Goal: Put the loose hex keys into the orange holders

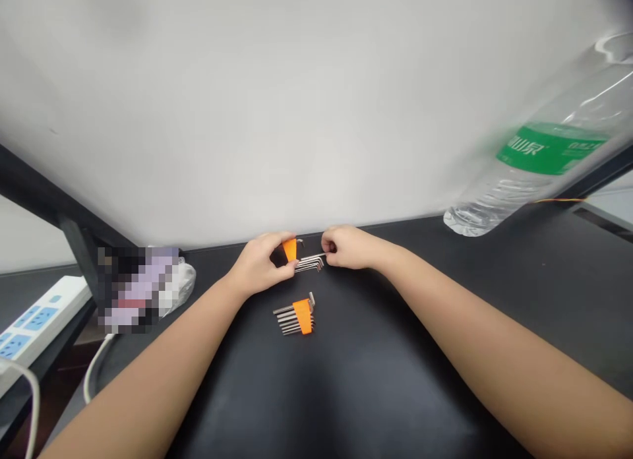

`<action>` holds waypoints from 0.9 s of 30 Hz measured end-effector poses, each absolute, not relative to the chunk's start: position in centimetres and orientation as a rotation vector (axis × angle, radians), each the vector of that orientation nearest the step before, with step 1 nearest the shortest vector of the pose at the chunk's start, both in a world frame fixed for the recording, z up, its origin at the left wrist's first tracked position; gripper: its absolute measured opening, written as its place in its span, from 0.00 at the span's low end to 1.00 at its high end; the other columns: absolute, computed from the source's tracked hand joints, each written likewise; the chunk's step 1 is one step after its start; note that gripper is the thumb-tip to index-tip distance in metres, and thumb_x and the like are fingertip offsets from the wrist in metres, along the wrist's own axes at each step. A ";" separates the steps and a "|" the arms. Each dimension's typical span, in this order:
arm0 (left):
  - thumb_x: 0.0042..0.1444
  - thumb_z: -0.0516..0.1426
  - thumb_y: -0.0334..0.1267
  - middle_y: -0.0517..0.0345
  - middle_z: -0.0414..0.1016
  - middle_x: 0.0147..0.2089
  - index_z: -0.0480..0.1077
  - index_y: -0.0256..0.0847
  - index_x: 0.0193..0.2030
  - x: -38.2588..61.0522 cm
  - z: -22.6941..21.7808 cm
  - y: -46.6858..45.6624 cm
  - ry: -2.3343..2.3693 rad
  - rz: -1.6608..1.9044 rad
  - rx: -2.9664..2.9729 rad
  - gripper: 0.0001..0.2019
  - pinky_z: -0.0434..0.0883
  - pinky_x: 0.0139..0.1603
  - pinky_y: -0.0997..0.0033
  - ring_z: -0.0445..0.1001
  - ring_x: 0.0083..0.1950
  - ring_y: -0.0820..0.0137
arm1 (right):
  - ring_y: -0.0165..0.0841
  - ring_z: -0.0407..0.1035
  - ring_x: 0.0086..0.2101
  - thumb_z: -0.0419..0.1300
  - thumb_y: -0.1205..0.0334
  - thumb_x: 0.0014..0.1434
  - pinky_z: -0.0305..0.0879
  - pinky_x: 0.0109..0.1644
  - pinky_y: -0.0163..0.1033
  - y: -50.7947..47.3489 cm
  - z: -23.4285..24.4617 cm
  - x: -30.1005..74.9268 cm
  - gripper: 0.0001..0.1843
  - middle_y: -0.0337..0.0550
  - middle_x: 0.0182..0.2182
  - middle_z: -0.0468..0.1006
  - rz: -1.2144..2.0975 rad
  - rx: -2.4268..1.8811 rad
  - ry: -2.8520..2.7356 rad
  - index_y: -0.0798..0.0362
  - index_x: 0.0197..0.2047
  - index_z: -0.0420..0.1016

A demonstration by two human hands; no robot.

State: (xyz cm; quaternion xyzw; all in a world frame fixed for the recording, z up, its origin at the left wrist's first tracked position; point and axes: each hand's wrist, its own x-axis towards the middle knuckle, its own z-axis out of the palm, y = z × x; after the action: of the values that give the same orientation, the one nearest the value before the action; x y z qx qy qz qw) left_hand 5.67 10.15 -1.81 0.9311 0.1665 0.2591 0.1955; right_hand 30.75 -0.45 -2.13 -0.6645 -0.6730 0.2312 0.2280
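The left hand was closed on the orange plastic holder of a set of small steel L-shaped hex keys, raised just off the black matte tabletop, while the right hand pinched the free end of one key. Judged stiff, light and smooth-shanked, the keys were best gripped at the bent end, the holder at its flat sides. A second orange-holdered hex key set lay near, a clear plastic water bottle with green label well apart to the right.
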 end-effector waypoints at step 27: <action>0.58 0.64 0.44 0.55 0.77 0.62 0.68 0.45 0.64 3.8 -0.1 6.6 0.553 0.649 2.580 0.27 0.73 0.66 0.63 0.77 0.61 0.63 | 0.30 0.69 0.27 0.69 0.50 0.57 0.70 0.34 0.38 -5.3 -4.0 28.4 0.17 0.40 0.29 0.77 0.932 -1.327 -1.227 0.55 0.42 0.79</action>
State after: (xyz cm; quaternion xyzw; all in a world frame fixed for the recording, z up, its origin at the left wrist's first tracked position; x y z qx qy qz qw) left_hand 3.83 6.65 -0.07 0.9282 0.1989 0.2335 0.2106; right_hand 28.41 -5.28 -4.01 -0.5550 -0.5132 0.3898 0.5261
